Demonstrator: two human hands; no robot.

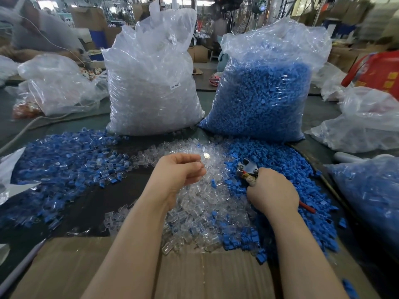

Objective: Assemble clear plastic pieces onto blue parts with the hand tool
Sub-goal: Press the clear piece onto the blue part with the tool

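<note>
Cardboard [86,268] lies nearest. Beyond it, the left hand [179,173] hovers over the clear pieces [205,208], fingers curled; whether it pinches one, I cannot tell. Right of that pile, the right hand [271,190] grips the tool [248,168] on the blue parts [280,160]. Two bags [151,83] stand behind.

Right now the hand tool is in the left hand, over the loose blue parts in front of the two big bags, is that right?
Not quite. The head view shows the hand tool gripped in the right hand, not the left. It is over the loose blue parts, in front of the two big bags.
</note>
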